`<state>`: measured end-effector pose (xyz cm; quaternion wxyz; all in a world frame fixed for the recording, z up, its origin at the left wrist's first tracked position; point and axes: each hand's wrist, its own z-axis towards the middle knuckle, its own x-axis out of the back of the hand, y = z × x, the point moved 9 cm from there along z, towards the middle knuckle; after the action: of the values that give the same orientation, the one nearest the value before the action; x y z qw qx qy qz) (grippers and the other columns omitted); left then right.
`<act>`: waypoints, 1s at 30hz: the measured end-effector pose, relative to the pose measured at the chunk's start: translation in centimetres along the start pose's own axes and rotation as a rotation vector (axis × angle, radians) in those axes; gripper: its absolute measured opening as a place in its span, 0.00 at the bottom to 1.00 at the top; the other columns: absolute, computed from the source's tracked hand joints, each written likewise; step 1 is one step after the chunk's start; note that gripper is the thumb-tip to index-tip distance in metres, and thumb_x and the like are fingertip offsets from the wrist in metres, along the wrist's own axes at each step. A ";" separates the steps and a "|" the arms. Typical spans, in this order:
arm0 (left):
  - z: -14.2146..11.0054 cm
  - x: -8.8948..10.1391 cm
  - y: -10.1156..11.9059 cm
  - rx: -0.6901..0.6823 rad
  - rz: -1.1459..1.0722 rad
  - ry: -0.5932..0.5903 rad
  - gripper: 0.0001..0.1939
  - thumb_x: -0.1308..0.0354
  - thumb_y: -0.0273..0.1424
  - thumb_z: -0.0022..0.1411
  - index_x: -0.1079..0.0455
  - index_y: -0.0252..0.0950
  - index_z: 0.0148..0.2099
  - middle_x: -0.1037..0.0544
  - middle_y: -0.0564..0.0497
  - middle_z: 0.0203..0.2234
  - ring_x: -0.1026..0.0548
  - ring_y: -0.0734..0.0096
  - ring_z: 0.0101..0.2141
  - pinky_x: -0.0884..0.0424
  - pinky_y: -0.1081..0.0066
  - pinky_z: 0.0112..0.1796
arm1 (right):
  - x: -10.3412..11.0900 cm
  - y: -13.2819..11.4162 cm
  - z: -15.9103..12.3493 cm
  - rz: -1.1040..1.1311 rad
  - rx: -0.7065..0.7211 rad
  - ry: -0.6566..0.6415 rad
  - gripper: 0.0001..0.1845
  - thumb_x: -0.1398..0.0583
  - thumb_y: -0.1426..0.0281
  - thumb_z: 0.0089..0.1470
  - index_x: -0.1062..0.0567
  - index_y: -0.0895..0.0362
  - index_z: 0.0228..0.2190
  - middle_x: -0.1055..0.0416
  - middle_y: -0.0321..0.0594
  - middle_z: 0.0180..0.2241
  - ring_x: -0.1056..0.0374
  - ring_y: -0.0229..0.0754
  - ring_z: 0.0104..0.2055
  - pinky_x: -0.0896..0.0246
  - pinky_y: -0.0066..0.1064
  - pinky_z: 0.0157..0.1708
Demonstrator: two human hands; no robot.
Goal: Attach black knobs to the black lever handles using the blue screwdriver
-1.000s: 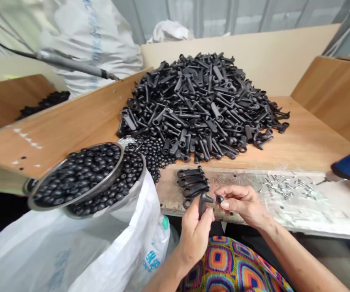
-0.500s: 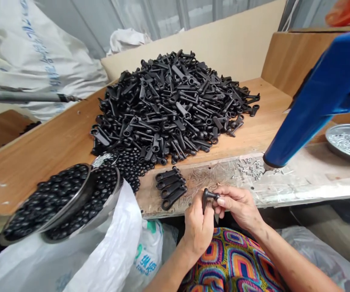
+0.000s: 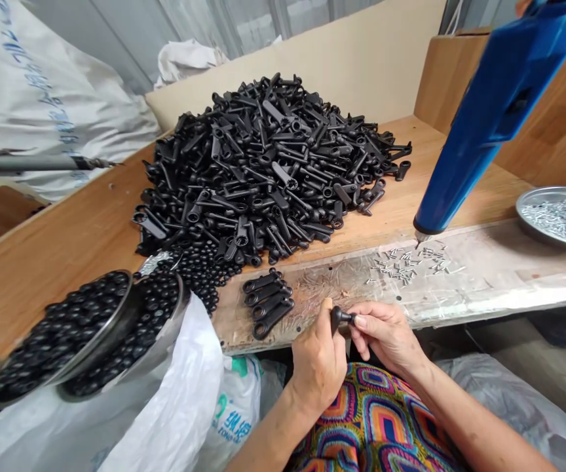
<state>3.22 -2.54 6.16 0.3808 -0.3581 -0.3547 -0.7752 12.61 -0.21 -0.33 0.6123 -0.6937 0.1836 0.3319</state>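
My left hand (image 3: pixel 318 359) is closed around a black plastic lever part (image 3: pixel 338 318) at the table's front edge. My right hand (image 3: pixel 386 334) pinches the small black knob on that part's upper end with thumb and fingers. A short row of several finished black levers (image 3: pixel 268 303) lies on the table just left of my hands. Behind them rises a big heap of loose black levers (image 3: pixel 268 164), with loose black beads (image 3: pixel 203 265) at its near left foot.
Two stacked metal bowls of black beads (image 3: pixel 81 331) rest on a white plastic sack (image 3: pixel 165 406) at the left. A blue hanging tool (image 3: pixel 484 124) points down at small metal pins (image 3: pixel 408 265) scattered on the table. A metal dish of pins (image 3: pixel 561 216) sits at the right.
The black knob held apart in my right fingers a second ago now sits on the lever's end, and both hands are pressed together on it. The view has swung right.
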 end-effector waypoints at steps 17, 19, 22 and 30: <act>-1.9 -3.0 -4.6 0.548 -0.812 -0.605 0.09 0.54 0.25 0.56 0.35 0.34 0.38 0.29 0.56 0.20 0.32 0.76 0.17 0.36 0.77 0.20 | -6.5 -4.5 -1.0 -1.271 0.686 -0.223 0.11 0.43 0.73 0.54 0.29 0.62 0.40 0.28 0.43 0.30 0.31 0.39 0.30 0.36 0.28 0.31; -2.6 -2.2 -5.4 0.606 -0.919 -0.674 0.12 0.52 0.26 0.55 0.35 0.34 0.43 0.31 0.57 0.20 0.33 0.78 0.16 0.37 0.77 0.19 | -8.4 -3.8 -1.1 -1.432 0.781 -0.335 0.10 0.46 0.75 0.56 0.30 0.63 0.40 0.29 0.42 0.26 0.33 0.38 0.27 0.37 0.29 0.29; -2.3 1.1 -8.4 0.585 -0.714 -0.467 0.26 0.48 0.32 0.57 0.45 0.36 0.58 0.26 0.49 0.36 0.26 0.70 0.33 0.30 0.70 0.35 | -9.5 -1.8 0.5 -1.644 0.698 -0.373 0.09 0.48 0.73 0.58 0.30 0.62 0.35 0.31 0.40 0.23 0.33 0.40 0.24 0.40 0.29 0.25; -0.7 2.2 -12.7 0.258 0.125 -0.446 0.60 0.40 0.54 0.40 0.64 0.27 0.65 0.56 0.32 0.62 0.59 0.45 0.62 0.53 0.46 0.56 | -10.0 4.0 5.9 -1.993 0.130 -0.503 0.08 0.46 0.70 0.55 0.28 0.59 0.29 0.26 0.43 0.28 0.29 0.41 0.29 0.45 0.25 0.25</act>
<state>-8.75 1.95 4.12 0.3829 -0.4897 -0.5032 -0.6003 1.46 3.28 3.47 0.6666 -0.4071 -0.5909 -0.2016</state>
